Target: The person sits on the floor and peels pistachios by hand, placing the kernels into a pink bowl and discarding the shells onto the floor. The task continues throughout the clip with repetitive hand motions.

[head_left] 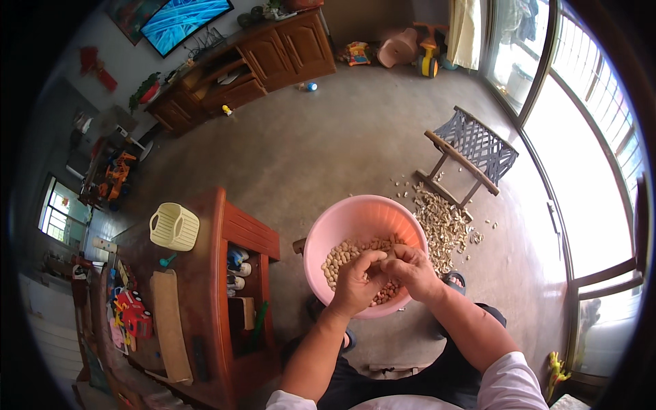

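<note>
My left hand (357,281) and my right hand (415,275) meet over a pink plastic basin (316,236). The fingertips of both are pinched together on a small peanut, mostly hidden by the fingers. Inside the basin, pale unshelled peanuts (333,263) lie toward the left. Reddish shelled peanut kernels (386,294) show below and beside my hands; part of the contents is covered by them. Right of the basin, a heap of broken peanut shells (441,232) is spread on the floor.
A low stool with a woven dark seat (475,147) stands over the shells' far edge. At left is a reddish wooden table (212,273) bearing a cream basket (174,227) and a red toy car (133,312). Glass doors (540,137) line the right; a wooden cabinet (280,51) stands far back.
</note>
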### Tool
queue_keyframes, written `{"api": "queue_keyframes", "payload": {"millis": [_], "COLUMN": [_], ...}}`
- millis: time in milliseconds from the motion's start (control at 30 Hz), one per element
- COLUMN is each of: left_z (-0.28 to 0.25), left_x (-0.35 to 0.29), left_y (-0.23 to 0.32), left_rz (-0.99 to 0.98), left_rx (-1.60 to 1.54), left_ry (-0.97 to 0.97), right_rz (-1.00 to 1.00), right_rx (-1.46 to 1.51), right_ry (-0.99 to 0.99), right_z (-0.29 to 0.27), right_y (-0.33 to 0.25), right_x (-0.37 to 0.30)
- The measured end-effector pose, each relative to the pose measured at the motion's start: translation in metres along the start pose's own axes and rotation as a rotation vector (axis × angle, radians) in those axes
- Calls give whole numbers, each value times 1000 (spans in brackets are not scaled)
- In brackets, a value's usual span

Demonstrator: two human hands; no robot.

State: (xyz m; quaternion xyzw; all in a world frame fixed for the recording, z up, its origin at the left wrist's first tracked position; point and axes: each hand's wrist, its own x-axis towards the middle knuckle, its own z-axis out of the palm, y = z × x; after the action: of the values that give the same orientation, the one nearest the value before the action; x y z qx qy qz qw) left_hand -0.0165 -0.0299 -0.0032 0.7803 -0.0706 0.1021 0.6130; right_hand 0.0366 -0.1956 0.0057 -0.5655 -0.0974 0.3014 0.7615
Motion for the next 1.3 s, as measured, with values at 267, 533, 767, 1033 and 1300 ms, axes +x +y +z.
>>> {"api": "queue_keyframes", "payload": {"millis": [267,533,767,1033,1300], "left_z": [-1,-2,-5,-13,-4], "left_x": [-2,0,-7,-5,3], "left_y": [2,8,-10,-4,-21], "left_rz": [60,-6,-67,-86,-68], "left_rx": [51,-176,-374,-320,-375], "left_ry": [26,-79,-97,-146,-52], "right_rz": [125,167,263,269,246], "right_rx": [-129,-2,236,297,273], "right_ry": [-128,-295,-304,-284,-147], "right_z": [-9,-23,-18,-17,-14], "right_y": [-16,-11,1,11,17], "right_x": [3,6,9,10,10]}}
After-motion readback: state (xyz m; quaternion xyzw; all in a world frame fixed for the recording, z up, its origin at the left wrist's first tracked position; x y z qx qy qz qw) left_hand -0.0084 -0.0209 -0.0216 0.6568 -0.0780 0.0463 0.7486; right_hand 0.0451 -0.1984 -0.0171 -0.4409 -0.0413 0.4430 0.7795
